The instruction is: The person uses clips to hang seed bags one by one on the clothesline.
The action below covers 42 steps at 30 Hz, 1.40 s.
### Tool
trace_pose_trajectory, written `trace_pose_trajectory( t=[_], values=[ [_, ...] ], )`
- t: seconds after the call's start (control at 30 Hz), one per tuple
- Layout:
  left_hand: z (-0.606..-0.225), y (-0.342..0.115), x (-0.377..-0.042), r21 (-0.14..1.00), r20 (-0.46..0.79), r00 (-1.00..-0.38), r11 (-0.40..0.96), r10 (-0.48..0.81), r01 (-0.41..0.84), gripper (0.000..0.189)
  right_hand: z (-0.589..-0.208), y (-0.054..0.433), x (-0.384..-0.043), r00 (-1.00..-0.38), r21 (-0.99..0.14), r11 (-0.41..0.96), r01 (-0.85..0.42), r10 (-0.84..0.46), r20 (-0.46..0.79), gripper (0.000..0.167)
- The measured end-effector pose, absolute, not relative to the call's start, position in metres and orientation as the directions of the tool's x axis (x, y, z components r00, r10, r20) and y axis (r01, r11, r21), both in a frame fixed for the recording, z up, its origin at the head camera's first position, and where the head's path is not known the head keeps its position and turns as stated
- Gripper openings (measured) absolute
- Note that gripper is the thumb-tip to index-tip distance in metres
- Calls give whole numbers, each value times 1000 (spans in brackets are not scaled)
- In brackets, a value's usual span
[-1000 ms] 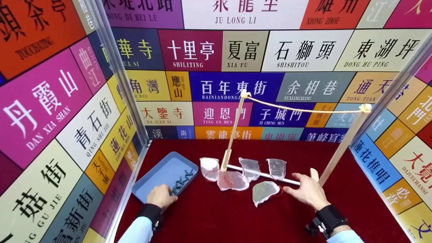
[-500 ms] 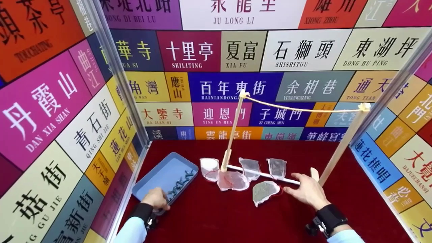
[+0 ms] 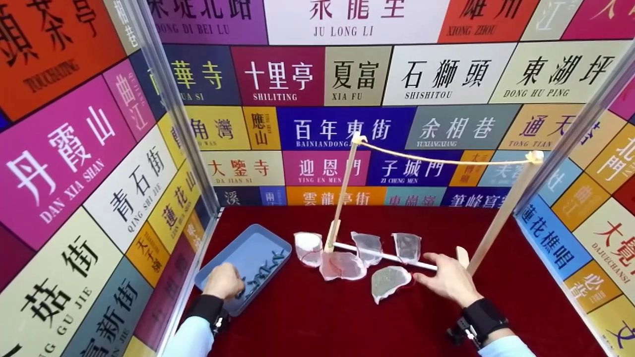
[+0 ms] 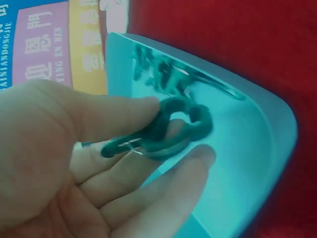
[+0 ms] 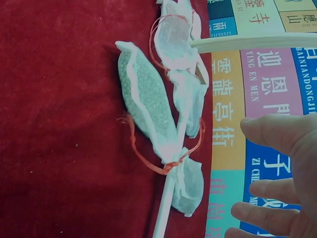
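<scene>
In the left wrist view my left hand (image 4: 129, 163) pinches a dark green clothes clip (image 4: 171, 131) between thumb and fingers. That hand is over the blue tray (image 3: 255, 235), where several more green clips (image 3: 265, 272) lie along the right side. My right hand (image 3: 451, 280) is held with fingers spread, beside the right end of the white rod (image 3: 397, 257), and nothing is in its grasp in the right wrist view. Just left of it lies a mesh drawstring bag with grey-green filling (image 3: 389, 283), its red string toward the thumb.
Several other mesh bags (image 3: 342, 265) lie around the rod. Two wooden posts (image 3: 501, 225) stand on the red cloth (image 3: 307, 322), with a slack yellow cord (image 3: 436, 159) strung between their tops. Sign-printed walls (image 3: 347, 124) close off the back and sides.
My left hand has lifted from the tray's near right edge and moved left over the tray. The tray has shifted slightly. My right hand has barely moved.
</scene>
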State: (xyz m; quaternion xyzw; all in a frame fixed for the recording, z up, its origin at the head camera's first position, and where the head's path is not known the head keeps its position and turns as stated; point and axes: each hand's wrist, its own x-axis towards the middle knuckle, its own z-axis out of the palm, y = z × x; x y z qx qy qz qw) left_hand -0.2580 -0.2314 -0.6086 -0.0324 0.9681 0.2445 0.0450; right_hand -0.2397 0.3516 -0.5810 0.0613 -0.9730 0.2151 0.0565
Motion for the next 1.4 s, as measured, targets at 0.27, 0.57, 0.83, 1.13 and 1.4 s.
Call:
trace_pose_trajectory(
  t=[0.27,0.57,0.83,1.13,1.4],
  values=[
    [-600,-204,-273,702,-11,-999,711,-49,-43,15,-570,337,-244,-977,-418,888,-193,-136,162,62],
    [-587,-165,-278,639,182,-980,749,75,176,33,-562,308,-246,-946,-482,814,-323,-273,174,43],
    [-560,-117,-285,689,167,-960,670,223,275,30,-551,276,-253,-889,-529,716,-456,-386,246,35],
    [-550,-59,-283,828,45,-912,495,407,262,15,-551,234,-260,-795,-529,595,-605,-496,350,38],
    [-555,-30,-277,870,-11,-853,425,522,249,20,-556,221,-259,-743,-498,557,-664,-564,361,58]
  ],
)
